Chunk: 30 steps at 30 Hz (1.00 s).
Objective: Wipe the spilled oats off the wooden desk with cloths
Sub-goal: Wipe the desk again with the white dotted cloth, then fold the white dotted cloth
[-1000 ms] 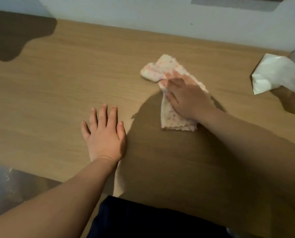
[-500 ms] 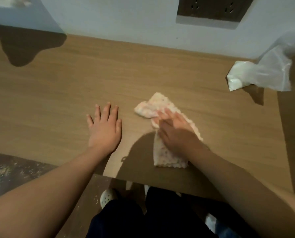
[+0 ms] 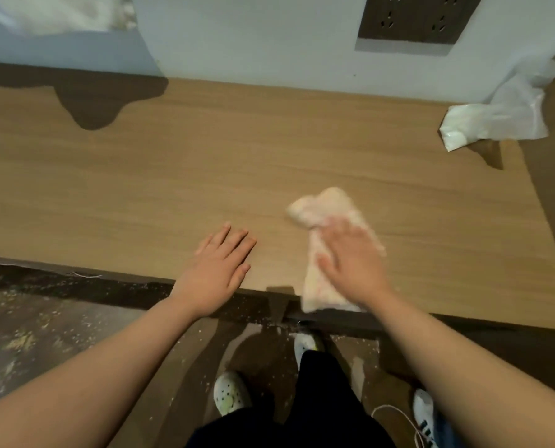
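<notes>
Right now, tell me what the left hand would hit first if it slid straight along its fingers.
Probably the wall behind the desk: from the left hand the line seems to pass left of the cloth.

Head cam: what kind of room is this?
Probably a home or dorm room: wooden desk against a wall with a socket panel, a plastic bag on it, oat flakes on the floor.
</notes>
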### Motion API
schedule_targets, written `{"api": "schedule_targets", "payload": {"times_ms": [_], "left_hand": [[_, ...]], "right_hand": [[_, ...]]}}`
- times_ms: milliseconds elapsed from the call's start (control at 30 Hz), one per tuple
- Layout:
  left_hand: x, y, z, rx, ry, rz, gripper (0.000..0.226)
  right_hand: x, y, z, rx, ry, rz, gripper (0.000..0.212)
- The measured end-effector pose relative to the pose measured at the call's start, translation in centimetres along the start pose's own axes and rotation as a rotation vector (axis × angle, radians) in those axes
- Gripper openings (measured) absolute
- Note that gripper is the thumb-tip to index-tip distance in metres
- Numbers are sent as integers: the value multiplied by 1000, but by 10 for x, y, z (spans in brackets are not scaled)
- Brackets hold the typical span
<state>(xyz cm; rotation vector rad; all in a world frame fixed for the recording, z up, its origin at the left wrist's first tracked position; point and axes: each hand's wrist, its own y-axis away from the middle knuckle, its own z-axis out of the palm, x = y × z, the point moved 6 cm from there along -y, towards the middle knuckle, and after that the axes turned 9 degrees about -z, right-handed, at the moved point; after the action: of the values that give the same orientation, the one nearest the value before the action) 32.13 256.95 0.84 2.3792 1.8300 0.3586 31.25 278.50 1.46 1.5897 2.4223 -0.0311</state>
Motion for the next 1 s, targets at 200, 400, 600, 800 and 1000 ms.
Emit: {"api": "schedule_targets", "payload": {"times_ms": [200,400,600,800,1000], "left_hand": [[-39,39,9,22,-126,16,51],[-73,61,10,-9,-49,-55,65],[-102,69,12,-93,-108,-115,62],[-111,71,-9,-76,191,-117,56],[-133,72,-43,-5,584,-149,68]], "right_hand": [[10,14,1,75,-26,535,65],[-121,-18,29,-103,45,-63,66],[-57,0,13,39,8,440,65],[-179,-21,40,4,-29,-65,67],[-202,-47,7,141,-384,-131,33]]}}
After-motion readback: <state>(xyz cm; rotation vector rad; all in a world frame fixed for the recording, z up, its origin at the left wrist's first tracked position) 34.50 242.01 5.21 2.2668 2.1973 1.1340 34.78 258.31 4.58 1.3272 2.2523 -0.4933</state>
